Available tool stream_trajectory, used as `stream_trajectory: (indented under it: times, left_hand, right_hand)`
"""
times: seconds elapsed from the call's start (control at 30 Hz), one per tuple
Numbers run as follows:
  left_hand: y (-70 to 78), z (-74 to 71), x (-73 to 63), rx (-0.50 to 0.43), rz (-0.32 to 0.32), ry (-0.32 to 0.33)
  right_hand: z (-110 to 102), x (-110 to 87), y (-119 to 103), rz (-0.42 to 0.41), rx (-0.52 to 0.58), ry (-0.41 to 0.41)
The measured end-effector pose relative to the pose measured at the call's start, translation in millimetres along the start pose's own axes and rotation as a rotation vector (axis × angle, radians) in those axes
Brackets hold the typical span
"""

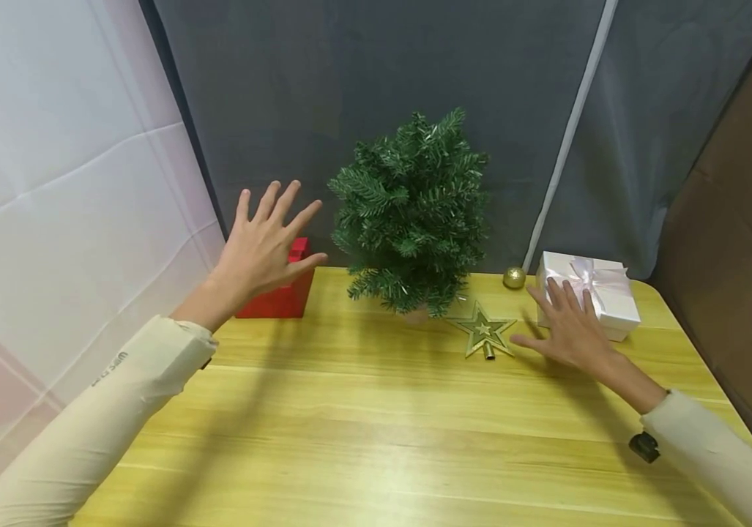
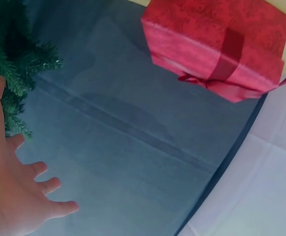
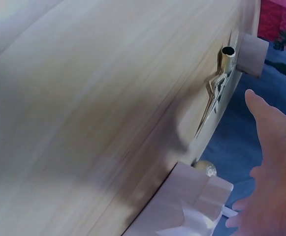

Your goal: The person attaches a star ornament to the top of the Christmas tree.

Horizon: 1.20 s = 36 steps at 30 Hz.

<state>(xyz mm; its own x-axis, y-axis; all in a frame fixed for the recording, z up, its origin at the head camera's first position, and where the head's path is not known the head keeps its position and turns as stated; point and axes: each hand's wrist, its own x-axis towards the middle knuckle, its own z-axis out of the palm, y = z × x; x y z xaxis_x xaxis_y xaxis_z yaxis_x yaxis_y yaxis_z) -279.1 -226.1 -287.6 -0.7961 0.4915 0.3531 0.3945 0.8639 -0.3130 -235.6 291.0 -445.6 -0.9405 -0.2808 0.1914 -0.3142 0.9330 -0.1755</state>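
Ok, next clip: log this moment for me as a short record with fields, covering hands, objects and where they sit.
left hand: fingers spread, holding nothing, partly covering the red gift box in the head view
right hand: fingers spread, holding nothing, by the white gift box; contact unclear
centre: green tree, upright near the table's back edge
left of tree: red gift box
right of tree: gold star lying down; gold ball; white gift box, ribboned

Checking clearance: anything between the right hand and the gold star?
Nothing visible. The right hand hovers beside the gold star, the gap between them unobstructed; the white gift box is farther right, off that path.
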Motion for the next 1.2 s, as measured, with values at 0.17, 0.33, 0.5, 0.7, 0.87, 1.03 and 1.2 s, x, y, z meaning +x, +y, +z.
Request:
stream_trajectory:
  times: [0.17, 0.33, 0.5, 0.7, 0.87, 1.03, 1.2]
  left_hand:
    - [-0.3, -8.2, 5.5, 0.014, 0.010, 0.006]
    - [-0.3, -14.7, 10.5, 0.023, 0.016, 0.027]
    - [-0.1, -22.3, 14.6, 0.030, 0.022, 0.034]
    - [-1.1, -32.3, 19.8, 0.032, 0.020, 0.059]
    - [-1.0, -39.0, 22.8, 0.024, 0.025, 0.084]
    - [-0.9, -46.5, 25.9, 0.018, 0.027, 0.105]
    - [-1.5, -54.8, 29.1, 0.019, 0.022, 0.119]
  right_hand:
    - [6.2, 3.0, -5.3, -0.048, 0.031, 0.030]
    - [11.1, 4.8, -10.2, -0.084, 0.045, 0.056]
    - [13.2, 4.6, -14.0, -0.107, 0.048, 0.067]
    - [15.4, 5.8, -15.5, -0.148, 0.067, 0.066]
    - [18.3, 7.4, -15.0, -0.168, 0.112, 0.039]
    - [21.7, 9.4, -12.6, -0.178, 0.136, 0.039]
    - [21.5, 10.7, -12.9, -0.190, 0.167, 0.043]
